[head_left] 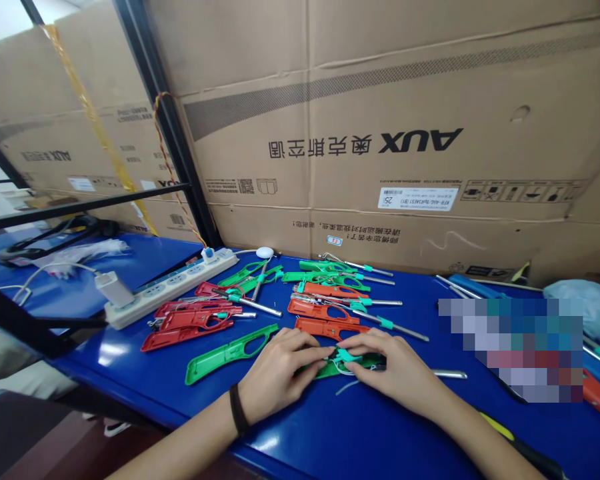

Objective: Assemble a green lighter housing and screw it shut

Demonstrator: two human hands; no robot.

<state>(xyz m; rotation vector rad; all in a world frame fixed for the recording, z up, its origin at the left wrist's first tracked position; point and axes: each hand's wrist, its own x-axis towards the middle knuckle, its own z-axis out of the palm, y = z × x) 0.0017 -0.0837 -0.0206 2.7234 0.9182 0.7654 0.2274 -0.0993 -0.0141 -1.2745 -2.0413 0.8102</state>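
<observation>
My left hand (283,363), with a dark band at the wrist, is closed at the fingertips on a green lighter half-shell (327,369) lying on the blue table. Facing it, my right hand (393,363) pinches a teal trigger piece (349,356) over that shell. Thin white wires hang beside the fingers, and a metal lighter tube (450,374) sticks out beyond my right hand. The fingers hide much of the shell's inside. Left of my hands lies another green half-shell (215,359), its hollow side up.
Red lighter parts (195,317), orange shells (325,310) and green shells with metal tubes (330,275) lie behind my hands. A white power strip (175,283) is at left. Cardboard (330,100) stands behind. At right are a blurred-out patch and a yellow-black tool handle (515,443).
</observation>
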